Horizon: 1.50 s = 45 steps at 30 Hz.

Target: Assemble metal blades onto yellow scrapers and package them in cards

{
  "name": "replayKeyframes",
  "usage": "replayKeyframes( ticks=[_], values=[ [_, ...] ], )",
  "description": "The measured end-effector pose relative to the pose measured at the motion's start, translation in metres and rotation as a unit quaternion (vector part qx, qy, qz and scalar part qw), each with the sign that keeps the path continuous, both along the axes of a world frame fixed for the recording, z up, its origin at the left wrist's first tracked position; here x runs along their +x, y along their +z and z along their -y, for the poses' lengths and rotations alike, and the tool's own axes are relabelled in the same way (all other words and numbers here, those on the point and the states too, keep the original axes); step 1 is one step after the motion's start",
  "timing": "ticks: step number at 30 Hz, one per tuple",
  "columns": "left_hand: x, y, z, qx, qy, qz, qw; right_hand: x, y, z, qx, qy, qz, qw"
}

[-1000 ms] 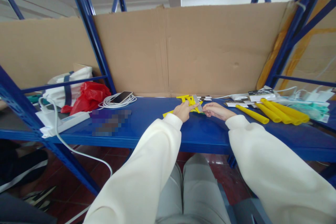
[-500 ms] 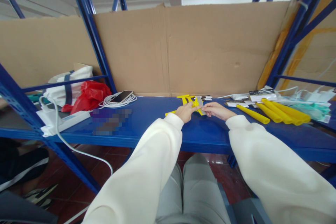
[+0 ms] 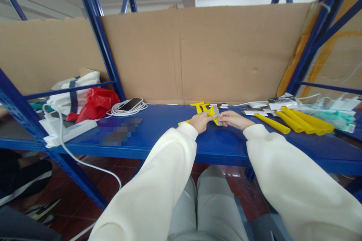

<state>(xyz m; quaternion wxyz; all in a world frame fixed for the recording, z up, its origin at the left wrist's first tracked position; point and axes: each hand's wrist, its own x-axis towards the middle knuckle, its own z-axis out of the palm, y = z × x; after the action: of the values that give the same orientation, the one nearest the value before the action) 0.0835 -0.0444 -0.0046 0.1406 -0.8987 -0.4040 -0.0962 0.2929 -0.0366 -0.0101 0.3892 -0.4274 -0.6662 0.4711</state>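
A yellow scraper (image 3: pixel 212 111) with a flat grey metal blade (image 3: pixel 217 110) is between my hands, low over the blue shelf. My left hand (image 3: pixel 199 121) is closed around its yellow part, and a yellow end sticks out beside the wrist. My right hand (image 3: pixel 233 119) pinches the right edge of the grey blade between thumb and fingers. Just behind the left hand lie yellow T-shaped pieces (image 3: pixel 199 104). How the blade sits on the yellow part is too small to make out.
Several yellow tube handles (image 3: pixel 304 119) lie at the right by white-and-black packets (image 3: pixel 283 101). At the left are a coiled white cable (image 3: pixel 115 110) with a phone (image 3: pixel 131 104), a red plastic bag (image 3: pixel 97 101) and a white power strip (image 3: pixel 79 130). Cardboard (image 3: pixel 226 52) closes the back.
The left fingers have drawn back a little from across the blade, so more of the grey metal shows. Otherwise the hands and the scraper stay in nearly the same place.
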Motion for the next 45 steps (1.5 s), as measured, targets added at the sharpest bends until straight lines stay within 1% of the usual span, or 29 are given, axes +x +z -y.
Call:
replayKeyframes(
  ticks=[5, 9, 14, 23, 33, 41, 43, 45],
  values=[
    [0.0, -0.001, 0.0, -0.013, -0.003, 0.013, 1.0, -0.003, 0.0, 0.002, -0.002, -0.008, -0.005, 1.0],
    [0.0, 0.002, 0.002, -0.008, 0.0, 0.022, 1.0, -0.005, 0.002, 0.003, 0.002, -0.045, -0.036, 0.998],
    [0.0, 0.002, 0.003, 0.012, -0.02, 0.019, 1.0, -0.004, 0.004, 0.002, 0.025, -0.081, -0.085, 0.993],
    [0.001, 0.002, 0.003, 0.007, -0.019, 0.008, 1.0, -0.004, 0.004, 0.001, 0.014, -0.088, -0.086, 0.992],
    [0.002, 0.003, 0.005, -0.013, -0.023, 0.034, 0.999, -0.004, 0.004, 0.0, 0.026, -0.092, -0.096, 0.991],
    [0.002, 0.004, 0.004, -0.023, -0.029, 0.06, 0.998, -0.006, 0.003, -0.008, 0.033, -0.085, -0.112, 0.99],
    [0.002, 0.005, 0.004, -0.029, -0.02, 0.072, 0.997, -0.007, 0.005, -0.012, 0.031, -0.093, -0.115, 0.988],
    [0.0, 0.007, 0.002, -0.031, -0.002, 0.095, 0.995, -0.006, 0.006, -0.019, 0.048, -0.12, -0.115, 0.985]
  ],
)
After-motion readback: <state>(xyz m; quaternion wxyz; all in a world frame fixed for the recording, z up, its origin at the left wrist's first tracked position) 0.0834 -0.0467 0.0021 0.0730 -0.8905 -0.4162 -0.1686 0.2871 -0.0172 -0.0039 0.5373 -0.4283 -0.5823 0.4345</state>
